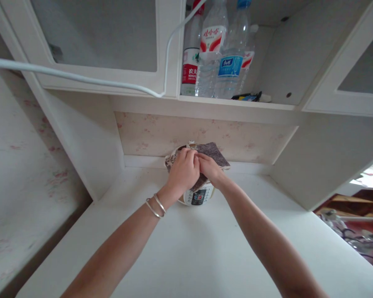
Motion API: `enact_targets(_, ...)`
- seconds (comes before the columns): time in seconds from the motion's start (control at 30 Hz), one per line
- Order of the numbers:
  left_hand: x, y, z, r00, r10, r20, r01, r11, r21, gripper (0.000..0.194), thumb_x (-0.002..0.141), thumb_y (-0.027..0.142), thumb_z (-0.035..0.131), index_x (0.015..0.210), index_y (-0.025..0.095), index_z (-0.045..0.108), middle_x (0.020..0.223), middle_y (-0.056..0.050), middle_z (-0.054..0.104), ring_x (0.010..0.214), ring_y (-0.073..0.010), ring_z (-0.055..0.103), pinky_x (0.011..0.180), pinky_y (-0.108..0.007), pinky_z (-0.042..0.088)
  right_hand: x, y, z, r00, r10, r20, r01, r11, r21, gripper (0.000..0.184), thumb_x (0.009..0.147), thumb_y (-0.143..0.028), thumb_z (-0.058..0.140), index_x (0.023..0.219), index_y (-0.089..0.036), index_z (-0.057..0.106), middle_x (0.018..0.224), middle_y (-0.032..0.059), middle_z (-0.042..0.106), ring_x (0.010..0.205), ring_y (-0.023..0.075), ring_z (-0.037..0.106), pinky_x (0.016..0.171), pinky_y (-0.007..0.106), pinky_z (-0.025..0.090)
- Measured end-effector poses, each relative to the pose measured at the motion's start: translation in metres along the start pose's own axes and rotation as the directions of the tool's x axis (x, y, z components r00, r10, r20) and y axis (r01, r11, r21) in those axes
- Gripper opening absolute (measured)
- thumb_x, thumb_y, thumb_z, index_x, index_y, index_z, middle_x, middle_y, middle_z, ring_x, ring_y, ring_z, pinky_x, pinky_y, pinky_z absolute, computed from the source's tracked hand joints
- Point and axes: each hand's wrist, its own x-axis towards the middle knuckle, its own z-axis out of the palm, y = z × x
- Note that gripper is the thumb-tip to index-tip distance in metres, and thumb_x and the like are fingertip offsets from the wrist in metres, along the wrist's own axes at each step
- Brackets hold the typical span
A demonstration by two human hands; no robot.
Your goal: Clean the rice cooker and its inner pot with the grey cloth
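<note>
A rounded white appliance, with a small dark control panel on its front, stands on the white counter near the back wall. Draped over its top is a brown-grey cloth, one corner hanging down in front. My left hand, with two silver bangles on its wrist, is closed on the cloth at the top. Beside it, touching it, my right hand has its fingers closed on the same cloth. Both hands hide the middle of the cloth and much of the appliance's lid.
Above the counter, an open cabinet shelf holds several plastic bottles and small items. A white cable crosses in front of the cabinet at upper left. White side panels flank the counter; cluttered things lie beyond its right edge.
</note>
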Motion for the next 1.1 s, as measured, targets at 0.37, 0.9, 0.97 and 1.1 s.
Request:
enact_targets(0.37,-0.001,-0.035,0.033,0.902,0.093,0.421,-0.202,0.954,0.223,0.095,0.076,0.078,0.047,0.148,0.018,0.034,0.157,-0.015,0.027,0.144,-0.0389,0.02,0.114,-0.061,0.015,-0.069,0.087,-0.077,0.914,0.339,-0.224,-0.15,0.793,0.59,0.023,0.076,-0.036,0.066,0.089,-0.018,0.06,0.075,-0.0005,0.066,0.054,0.01,0.058,0.047,0.02,0.043)
enact_targets(0.9,0.105,-0.1,0.028,0.822,-0.427,0.377,0.553,0.754,-0.353,0.063,0.079,0.072,0.048,0.102,0.018,0.071,0.097,-0.012,0.075,0.087,-0.0272,0.071,0.082,-0.036,0.053,-0.147,0.224,-0.042,0.871,0.344,-0.35,-0.489,0.549,-0.677,0.046,0.098,-0.047,0.02,0.103,-0.03,0.063,0.094,0.0038,0.073,0.081,0.0201,0.067,0.062,0.026,0.037)
enact_targets(0.97,0.132,-0.091,0.034,0.843,-0.366,0.394,0.486,0.833,-0.266,0.06,0.079,0.071,0.05,0.096,0.018,0.072,0.095,-0.013,0.075,0.09,-0.0293,0.07,0.085,-0.038,0.051,-0.147,0.222,-0.042,0.875,0.334,-0.35,-0.482,0.531,-0.697,0.046,0.098,-0.046,0.02,0.101,-0.03,0.063,0.095,0.0042,0.073,0.083,0.0205,0.068,0.063,0.026,0.038)
enact_targets(1.1,0.175,-0.067,0.056,0.892,-0.276,0.357,0.363,0.909,-0.205,0.049,0.08,0.062,0.056,0.092,0.017,0.073,0.099,-0.016,0.073,0.102,-0.0316,0.066,0.09,-0.039,0.048,-0.149,0.221,-0.041,0.882,0.309,-0.356,-0.47,0.511,-0.72,0.045,0.099,-0.044,0.02,0.099,-0.03,0.062,0.095,0.0031,0.073,0.084,0.0205,0.068,0.063,0.026,0.039)
